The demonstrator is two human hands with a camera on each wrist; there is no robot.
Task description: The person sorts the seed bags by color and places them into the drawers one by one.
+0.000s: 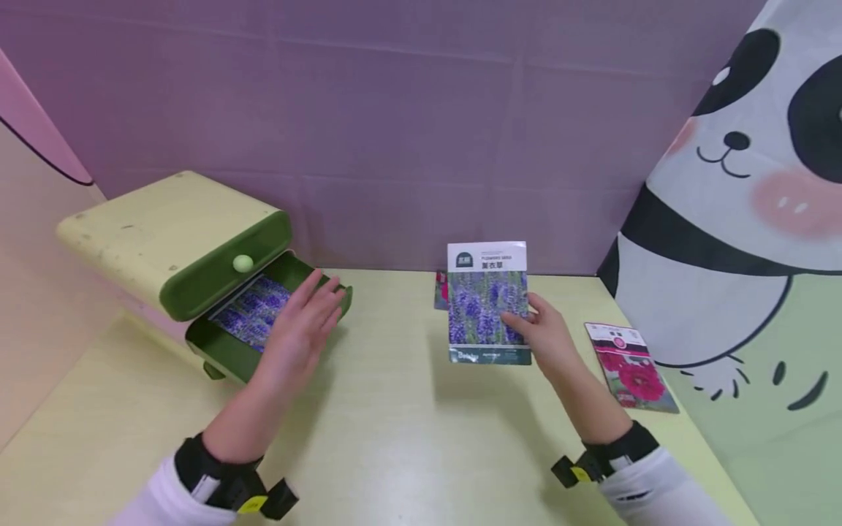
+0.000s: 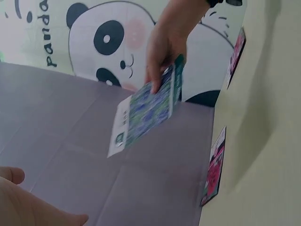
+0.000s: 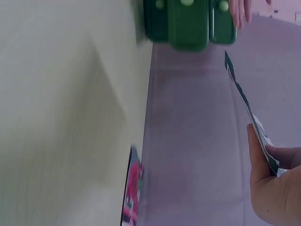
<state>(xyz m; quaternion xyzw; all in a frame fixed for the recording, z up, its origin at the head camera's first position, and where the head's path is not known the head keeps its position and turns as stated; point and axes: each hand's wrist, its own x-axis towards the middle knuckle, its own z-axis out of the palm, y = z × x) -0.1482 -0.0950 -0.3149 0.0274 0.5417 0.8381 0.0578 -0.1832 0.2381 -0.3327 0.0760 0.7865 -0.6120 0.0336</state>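
My right hand [image 1: 552, 340] pinches a lavender seed packet [image 1: 483, 303] by its right edge, thumb on the printed front. The packet is held up over the table, its purple flowers and white top strip facing me. In the right wrist view the same packet [image 3: 244, 101] shows nearly edge-on. My left hand [image 1: 299, 329] is over the pulled-out green drawer [image 1: 220, 358], fingers extended and holding nothing. Inside that drawer lies another packet with purple flowers [image 1: 250, 310], partly hidden by the left hand.
The drawer belongs to a cream cabinet [image 1: 177, 219] with green drawer fronts, at the left. A pink-flower packet [image 1: 631, 365] lies at the table's right edge. Another one [image 1: 441, 291] lies at the back, mostly hidden behind the held packet. A purple cloth [image 1: 395, 146] hangs behind.
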